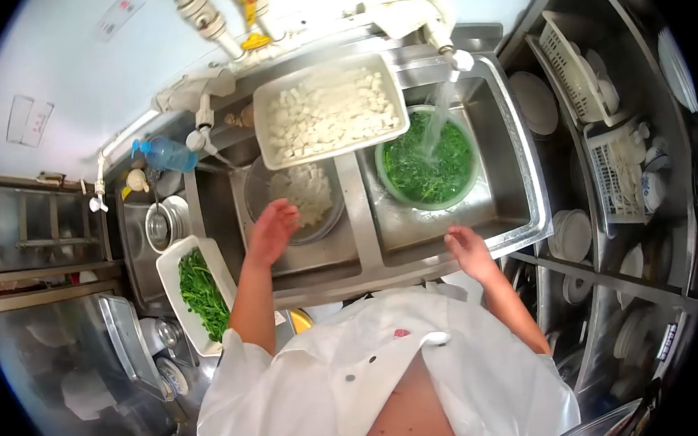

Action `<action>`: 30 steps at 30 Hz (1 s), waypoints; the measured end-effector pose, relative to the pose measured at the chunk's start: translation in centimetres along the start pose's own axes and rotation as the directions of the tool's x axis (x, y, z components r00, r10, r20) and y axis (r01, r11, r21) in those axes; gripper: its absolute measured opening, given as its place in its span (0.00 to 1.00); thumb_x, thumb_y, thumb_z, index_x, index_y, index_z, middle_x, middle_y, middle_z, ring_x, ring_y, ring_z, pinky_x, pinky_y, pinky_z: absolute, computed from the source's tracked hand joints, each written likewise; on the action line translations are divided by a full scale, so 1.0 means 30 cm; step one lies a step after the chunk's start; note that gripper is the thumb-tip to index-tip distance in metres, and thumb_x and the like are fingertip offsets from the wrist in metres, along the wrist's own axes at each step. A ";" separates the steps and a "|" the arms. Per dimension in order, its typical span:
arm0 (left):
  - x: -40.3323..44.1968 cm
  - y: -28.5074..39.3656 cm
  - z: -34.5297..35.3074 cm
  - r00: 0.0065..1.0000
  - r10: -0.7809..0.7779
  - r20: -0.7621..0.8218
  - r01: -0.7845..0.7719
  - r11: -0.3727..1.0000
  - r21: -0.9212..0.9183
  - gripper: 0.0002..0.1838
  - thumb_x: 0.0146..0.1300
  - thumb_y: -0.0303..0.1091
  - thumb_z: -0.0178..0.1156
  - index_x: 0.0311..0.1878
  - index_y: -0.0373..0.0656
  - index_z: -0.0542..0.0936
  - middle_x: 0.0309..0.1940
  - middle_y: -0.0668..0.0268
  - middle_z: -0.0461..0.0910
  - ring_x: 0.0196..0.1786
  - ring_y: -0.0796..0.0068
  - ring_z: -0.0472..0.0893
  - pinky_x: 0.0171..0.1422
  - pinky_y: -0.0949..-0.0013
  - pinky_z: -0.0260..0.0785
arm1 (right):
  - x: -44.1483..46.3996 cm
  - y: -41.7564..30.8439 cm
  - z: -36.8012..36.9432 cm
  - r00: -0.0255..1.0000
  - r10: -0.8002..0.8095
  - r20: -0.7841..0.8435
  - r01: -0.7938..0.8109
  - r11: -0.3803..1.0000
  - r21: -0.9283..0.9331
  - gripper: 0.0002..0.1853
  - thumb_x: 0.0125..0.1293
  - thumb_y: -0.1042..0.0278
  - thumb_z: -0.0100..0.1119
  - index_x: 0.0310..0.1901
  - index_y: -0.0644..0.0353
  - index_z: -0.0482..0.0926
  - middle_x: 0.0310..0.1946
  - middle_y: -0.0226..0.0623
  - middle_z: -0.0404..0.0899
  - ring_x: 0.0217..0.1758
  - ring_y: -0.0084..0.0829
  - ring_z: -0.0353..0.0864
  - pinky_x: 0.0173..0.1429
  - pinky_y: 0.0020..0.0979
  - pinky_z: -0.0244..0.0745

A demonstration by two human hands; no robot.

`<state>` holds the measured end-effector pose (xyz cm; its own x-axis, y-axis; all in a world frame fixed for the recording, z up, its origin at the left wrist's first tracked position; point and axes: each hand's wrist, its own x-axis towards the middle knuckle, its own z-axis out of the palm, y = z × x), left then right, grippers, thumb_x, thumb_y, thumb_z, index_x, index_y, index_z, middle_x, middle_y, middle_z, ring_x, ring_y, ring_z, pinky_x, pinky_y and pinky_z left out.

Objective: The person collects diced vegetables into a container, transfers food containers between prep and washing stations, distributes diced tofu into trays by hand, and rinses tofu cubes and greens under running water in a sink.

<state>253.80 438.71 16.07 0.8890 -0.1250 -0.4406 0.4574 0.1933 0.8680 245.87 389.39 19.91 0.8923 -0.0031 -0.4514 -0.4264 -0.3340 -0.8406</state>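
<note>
My left hand (272,231) hovers over the near left edge of a round colander (258,187) in the middle basin, which holds pale pieces (309,195). Its fingers are apart and it holds nothing. My right hand (469,250) is at the front edge of the right basin, fingers spread, with nothing in it. Beyond it, a round green-rimmed basin (474,180) holds chopped greens (422,173) in water. Water pours into it from a tap (459,61). A white rectangular tub (263,115) of white cubes (330,111) rests across the back of the sink divider.
A white tub (173,289) of leafy greens (202,291) stands at the left. Behind it are stacked bowls (165,221) and a blue bottle (169,155). Shelves with plates (572,235) and white baskets (568,69) line the right side.
</note>
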 end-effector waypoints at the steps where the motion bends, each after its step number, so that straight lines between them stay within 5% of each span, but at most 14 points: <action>1: 0.045 -0.162 -0.106 1.000 -0.027 -0.015 0.031 0.919 0.393 0.21 0.70 0.42 0.62 0.60 0.38 0.78 0.49 0.58 0.84 0.51 0.62 0.83 0.58 0.60 0.74 | -0.012 -0.010 0.039 1.000 -0.022 -0.012 0.022 0.998 -0.059 0.21 0.73 0.59 0.62 0.58 0.68 0.77 0.46 0.43 0.85 0.46 0.31 0.84 0.52 0.31 0.79; 3: 0.068 -0.329 -0.220 0.999 0.035 -0.008 -0.012 0.540 0.841 0.23 0.68 0.43 0.63 0.60 0.38 0.78 0.49 0.55 0.83 0.52 0.55 0.83 0.59 0.55 0.74 | -0.036 -0.009 0.115 0.997 -0.069 -0.031 0.063 0.982 -0.176 0.21 0.72 0.59 0.63 0.58 0.66 0.77 0.44 0.44 0.85 0.45 0.31 0.84 0.52 0.31 0.79; 5: 0.026 -0.335 -0.234 0.980 0.192 0.059 -0.071 0.058 0.996 0.25 0.66 0.44 0.63 0.60 0.38 0.78 0.49 0.54 0.83 0.53 0.51 0.81 0.60 0.51 0.72 | -0.091 -0.050 0.180 0.999 -0.032 -0.022 0.026 0.970 -0.243 0.22 0.72 0.58 0.63 0.58 0.66 0.77 0.43 0.43 0.85 0.43 0.31 0.84 0.50 0.31 0.79; 9: 0.063 -0.422 -0.222 0.992 0.122 0.016 -0.029 0.102 0.994 0.26 0.63 0.45 0.64 0.60 0.40 0.78 0.52 0.54 0.81 0.57 0.50 0.79 0.65 0.46 0.67 | -0.167 -0.041 0.258 0.994 0.103 0.029 -0.094 0.970 -0.224 0.22 0.74 0.59 0.61 0.60 0.68 0.76 0.47 0.47 0.84 0.42 0.31 0.84 0.49 0.33 0.80; 14: 0.059 -0.594 -0.232 0.992 0.040 0.117 -0.115 -0.044 0.992 0.25 0.64 0.49 0.60 0.60 0.46 0.80 0.57 0.57 0.80 0.63 0.54 0.77 0.72 0.41 0.59 | -0.260 0.110 0.211 0.992 0.122 -0.016 -0.114 0.869 -0.481 0.22 0.72 0.59 0.63 0.58 0.68 0.77 0.35 0.42 0.85 0.35 0.29 0.84 0.42 0.31 0.78; 15: 0.064 -0.606 -0.257 0.991 0.021 0.131 -0.131 -0.002 0.991 0.25 0.63 0.48 0.62 0.59 0.46 0.80 0.58 0.57 0.80 0.65 0.54 0.76 0.74 0.41 0.57 | -0.293 0.187 0.179 0.991 0.131 -0.016 -0.123 0.877 -0.464 0.22 0.72 0.52 0.61 0.55 0.63 0.80 0.38 0.49 0.87 0.39 0.39 0.87 0.45 0.37 0.80; 18: 0.087 -0.604 -0.417 0.988 -0.061 0.141 -0.142 -0.003 0.990 0.22 0.60 0.44 0.65 0.57 0.50 0.82 0.58 0.59 0.80 0.67 0.56 0.75 0.77 0.38 0.51 | -0.407 0.562 0.058 0.980 0.194 -0.036 -0.183 0.830 -0.527 0.17 0.70 0.60 0.63 0.54 0.62 0.80 0.36 0.45 0.85 0.36 0.37 0.86 0.44 0.36 0.81; 20: 0.092 -0.429 -0.479 0.977 -0.190 0.100 -0.140 -0.209 0.968 0.20 0.59 0.40 0.64 0.56 0.51 0.82 0.57 0.62 0.80 0.66 0.57 0.76 0.77 0.32 0.46 | -0.538 0.773 -0.055 0.971 0.147 0.186 0.046 0.655 -0.755 0.15 0.69 0.59 0.62 0.50 0.60 0.82 0.40 0.43 0.86 0.42 0.39 0.85 0.48 0.37 0.80; 22: 0.142 -0.272 -0.526 0.970 -0.243 -0.003 -0.102 -0.416 0.904 0.20 0.63 0.37 0.61 0.58 0.46 0.81 0.59 0.60 0.79 0.69 0.59 0.73 0.78 0.33 0.46 | -0.699 1.016 -0.166 0.889 -0.027 0.457 0.454 0.188 -0.871 0.13 0.67 0.59 0.62 0.45 0.58 0.84 0.45 0.40 0.85 0.51 0.38 0.83 0.54 0.35 0.78; 23: 0.176 -0.269 -0.563 0.975 -0.206 -0.081 -0.033 -0.494 0.869 0.20 0.66 0.37 0.58 0.59 0.43 0.79 0.62 0.58 0.78 0.72 0.60 0.70 0.78 0.36 0.50 | -0.761 1.062 -0.181 0.907 0.043 0.418 0.383 0.325 -0.864 0.13 0.67 0.59 0.61 0.46 0.58 0.84 0.45 0.40 0.85 0.51 0.38 0.83 0.54 0.35 0.78; 26: 0.248 -0.390 -0.644 0.850 0.478 -0.221 0.268 -0.031 0.963 0.24 0.63 0.40 0.63 0.58 0.33 0.77 0.62 0.52 0.77 0.70 0.56 0.72 0.76 0.46 0.59 | -0.830 1.083 -0.180 0.932 0.321 0.166 -0.110 0.688 -0.717 0.13 0.67 0.61 0.61 0.47 0.59 0.83 0.45 0.40 0.84 0.51 0.38 0.83 0.53 0.35 0.78; 28: 0.338 -0.481 -0.655 0.686 0.221 -0.693 0.536 0.490 0.687 0.29 0.62 0.44 0.65 0.59 0.31 0.76 0.60 0.49 0.78 0.65 0.53 0.76 0.70 0.51 0.68 | -0.841 1.035 -0.155 0.906 0.416 0.079 -0.285 0.737 -0.613 0.13 0.68 0.62 0.61 0.48 0.59 0.83 0.45 0.40 0.84 0.51 0.37 0.83 0.53 0.35 0.78; 29: 0.359 -0.507 -0.653 0.562 0.002 -0.827 0.619 0.662 0.422 0.31 0.61 0.46 0.66 0.59 0.30 0.76 0.59 0.47 0.79 0.63 0.51 0.78 0.66 0.54 0.72 | -0.838 1.012 -0.145 0.898 0.435 0.061 -0.323 0.748 -0.580 0.13 0.68 0.62 0.60 0.48 0.59 0.82 0.46 0.40 0.84 0.50 0.37 0.83 0.53 0.35 0.78; 30: 0.367 -0.529 -0.668 0.599 -0.068 -0.798 0.623 0.666 0.411 0.32 0.60 0.47 0.66 0.60 0.30 0.76 0.58 0.47 0.80 0.60 0.50 0.80 0.63 0.54 0.74 | -0.830 0.989 -0.137 0.893 0.447 0.047 -0.349 0.757 -0.553 0.13 0.68 0.62 0.60 0.48 0.59 0.82 0.46 0.40 0.84 0.50 0.37 0.83 0.53 0.35 0.78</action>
<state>256.79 453.77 -7.14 0.5200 0.6884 -0.5057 0.8486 -0.3489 0.3976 211.60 375.67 7.45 0.5998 -0.1074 -0.7929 -0.5523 -0.7726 -0.3131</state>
